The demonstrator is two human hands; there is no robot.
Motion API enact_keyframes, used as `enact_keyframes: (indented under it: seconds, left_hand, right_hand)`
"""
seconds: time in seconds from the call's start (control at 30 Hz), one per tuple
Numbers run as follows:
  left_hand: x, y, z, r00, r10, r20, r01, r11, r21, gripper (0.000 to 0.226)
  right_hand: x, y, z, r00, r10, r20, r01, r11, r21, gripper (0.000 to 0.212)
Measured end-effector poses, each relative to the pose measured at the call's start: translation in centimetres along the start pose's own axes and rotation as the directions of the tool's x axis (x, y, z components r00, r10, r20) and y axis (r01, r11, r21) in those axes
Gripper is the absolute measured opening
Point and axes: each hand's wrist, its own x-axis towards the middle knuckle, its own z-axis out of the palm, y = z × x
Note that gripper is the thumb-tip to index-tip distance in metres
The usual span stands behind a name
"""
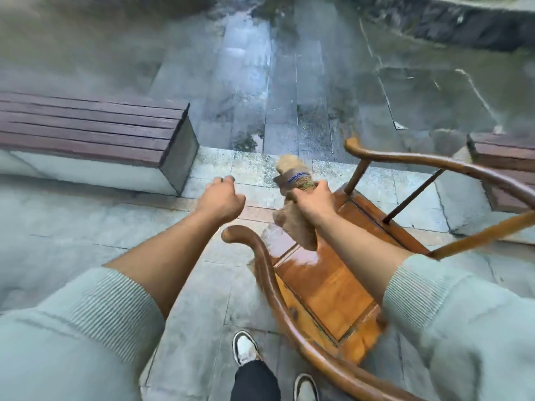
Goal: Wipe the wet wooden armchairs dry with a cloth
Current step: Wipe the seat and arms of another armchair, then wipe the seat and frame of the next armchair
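Observation:
A wooden armchair [327,285] with a curved rail and a glossy wet orange-brown seat stands right of centre, seen from above. My right hand [314,202] is closed around a bunched brown cloth [295,224] with a blue and green band, held over the seat's far corner; the cloth's lower end hangs down near the wet seat. My left hand [223,198] hovers left of the cloth above the pavement, fingers loosely curled, holding nothing. Both sleeves are pale green and pushed up.
A slatted dark wooden bench [86,131] on a white base stands at the left. Another bench [503,157] shows at the right edge behind the chair. Wet stone steps [275,82] descend ahead. My feet [246,347] are on grey paving below.

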Motion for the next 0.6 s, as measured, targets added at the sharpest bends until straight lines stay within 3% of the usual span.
enact_keyframes:
  seconds: [0.17, 0.27, 0.4, 0.6]
  left_hand:
    - [-6.1, -6.7, -4.0, 0.957, -0.263, -0.122, 0.252, 0.963, -0.096, 0.045]
    - [-12.4, -13.9, -5.8, 0.886, -0.433, -0.165, 0.402, 0.896, -0.189, 0.049]
    - [-21.2, -25.5, -7.9, 0.74, -0.654, -0.156, 0.6, 0.747, -0.286, 0.052]
    - [-35.3, -39.9, -12.1, 0.488, -0.843, -0.225, 0.739, 0.536, -0.408, 0.048]
  right_hand:
    - [-4.9, -5.2, 5.6, 0.977, -0.133, 0.168, 0.125, 0.991, 0.057, 0.059]
    - [-10.1, -8.9, 12.7, 0.912, -0.24, 0.332, 0.242, 0.97, 0.037, 0.047]
    - [-19.3, -13.0, 23.4, 0.784, -0.342, 0.517, 0.343, 0.934, 0.099, 0.023]
    - [-34.0, -17.5, 37.4, 0.554, -0.409, 0.725, 0.493, 0.863, 0.111, 0.037]
